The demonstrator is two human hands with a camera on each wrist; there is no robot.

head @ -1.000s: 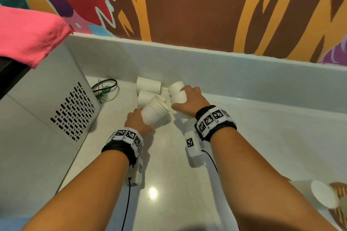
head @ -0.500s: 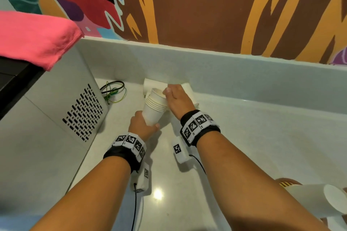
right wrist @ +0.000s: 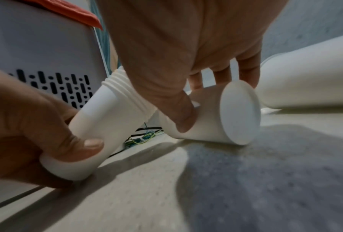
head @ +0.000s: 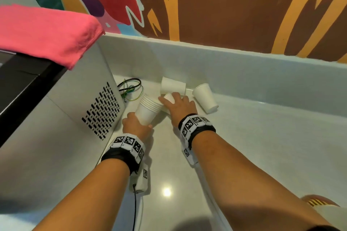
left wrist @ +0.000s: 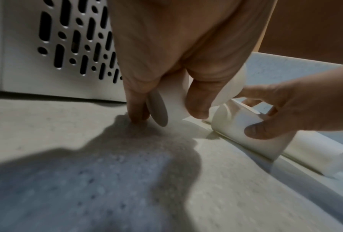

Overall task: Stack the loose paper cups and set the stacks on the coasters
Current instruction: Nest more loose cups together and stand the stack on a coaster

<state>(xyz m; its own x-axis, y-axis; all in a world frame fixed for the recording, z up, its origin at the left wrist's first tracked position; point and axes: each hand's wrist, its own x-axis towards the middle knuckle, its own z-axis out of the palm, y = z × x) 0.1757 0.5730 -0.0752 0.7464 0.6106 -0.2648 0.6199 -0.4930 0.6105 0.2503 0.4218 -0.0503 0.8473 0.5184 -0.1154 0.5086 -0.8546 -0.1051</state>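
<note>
Gripping one cup stack [head: 148, 109], left hand [head: 135, 126]; three loose cups [head: 204, 97].

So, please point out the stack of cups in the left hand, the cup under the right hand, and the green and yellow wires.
stack of cups [head: 145, 113], head view, side wall.
cup under the right hand [right wrist: 240, 114], right wrist view, flat base.
green and yellow wires [head: 131, 89], head view, coil.

Right hand [head: 179, 108], off the stack [head: 148, 110] it touched half a second ago, now pinches a loose cup [right wrist: 216, 116] lying on the counter [head: 244, 146]; stack tilts further.
</note>
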